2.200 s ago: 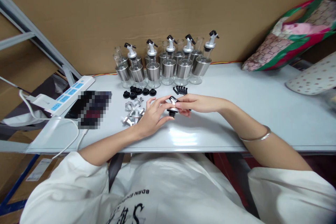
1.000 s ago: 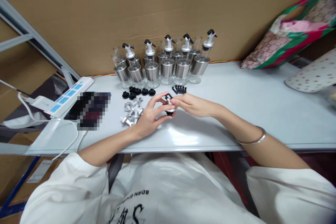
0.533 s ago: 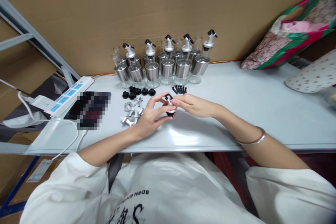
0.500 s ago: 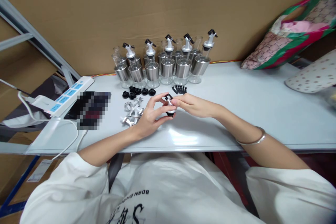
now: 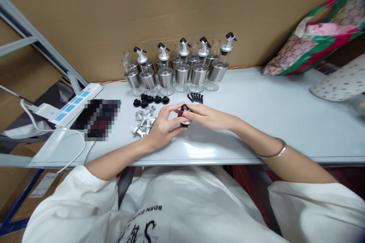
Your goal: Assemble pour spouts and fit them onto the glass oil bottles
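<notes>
Between my two hands is a silver pour spout [image 5: 186, 123] with a black lever on top and a black stopper below. My left hand [image 5: 164, 125] grips it from the left, fingers curled round its base and top. From the right, my right hand [image 5: 209, 117] is closed on its upper part, covering much of it. Left of my left hand lies a pile of silver spout bodies [image 5: 142, 119]. Several black stoppers [image 5: 149, 99] sit just behind them, and a row of small black levers [image 5: 195, 98] lies behind my right hand.
Glass bottles with steel sleeves [image 5: 165, 78] stand along the back, several topped with spouts. At left are a white power strip [image 5: 75, 103] with cables and a pixelated dark object [image 5: 99, 119]. A patterned bag [image 5: 299, 47] and a dotted white object [image 5: 339, 79] are at right.
My right hand has shifted slightly left and down over the spout, now covering more of it. My left hand holds almost the same place.
</notes>
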`<state>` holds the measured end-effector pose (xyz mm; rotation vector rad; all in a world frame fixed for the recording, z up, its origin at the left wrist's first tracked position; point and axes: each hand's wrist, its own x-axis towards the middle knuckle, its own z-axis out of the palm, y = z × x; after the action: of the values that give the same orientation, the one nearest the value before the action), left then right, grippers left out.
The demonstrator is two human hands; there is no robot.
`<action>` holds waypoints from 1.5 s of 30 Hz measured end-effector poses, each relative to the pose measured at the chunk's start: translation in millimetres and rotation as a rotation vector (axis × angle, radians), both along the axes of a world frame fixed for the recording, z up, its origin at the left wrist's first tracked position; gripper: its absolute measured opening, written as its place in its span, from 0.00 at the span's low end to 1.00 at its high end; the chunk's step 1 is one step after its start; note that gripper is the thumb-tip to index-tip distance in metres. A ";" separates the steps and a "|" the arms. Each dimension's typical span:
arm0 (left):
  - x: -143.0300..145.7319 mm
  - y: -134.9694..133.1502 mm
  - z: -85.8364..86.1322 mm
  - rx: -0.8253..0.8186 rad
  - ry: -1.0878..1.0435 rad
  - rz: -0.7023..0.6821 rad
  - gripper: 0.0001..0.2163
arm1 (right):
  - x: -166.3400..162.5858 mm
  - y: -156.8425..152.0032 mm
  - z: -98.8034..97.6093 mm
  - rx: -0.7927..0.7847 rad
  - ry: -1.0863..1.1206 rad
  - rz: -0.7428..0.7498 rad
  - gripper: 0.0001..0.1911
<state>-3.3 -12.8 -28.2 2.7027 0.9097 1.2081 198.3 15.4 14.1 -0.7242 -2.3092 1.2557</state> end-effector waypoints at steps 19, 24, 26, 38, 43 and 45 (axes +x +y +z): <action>0.0 5.2 8.2 -0.113 -0.258 0.036 0.06 | -3.1 -6.0 -1.7 0.081 -0.138 -0.063 0.19; -0.4 8.3 9.8 -0.024 -0.216 -0.006 0.10 | -3.6 -6.4 -1.1 0.110 -0.162 -0.065 0.16; -0.7 8.8 10.2 0.008 -0.196 -0.023 0.12 | -3.6 -6.4 -0.5 0.106 -0.176 -0.081 0.14; -0.4 7.4 9.4 -0.032 -0.232 -0.047 0.13 | -5.7 -7.3 -5.2 0.136 -0.161 -0.139 0.09; 0.1 7.8 10.5 -0.100 -0.300 -0.030 0.11 | -7.3 -7.1 -8.7 0.171 -0.070 -0.177 0.12; 0.3 7.6 11.8 -0.121 -0.342 -0.016 0.10 | -6.9 -6.6 -9.3 0.201 -0.039 -0.182 0.13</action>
<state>-3.1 -5.2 -16.4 2.3072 0.8772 1.4957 191.4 8.8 4.9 -0.8716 -2.2988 0.9225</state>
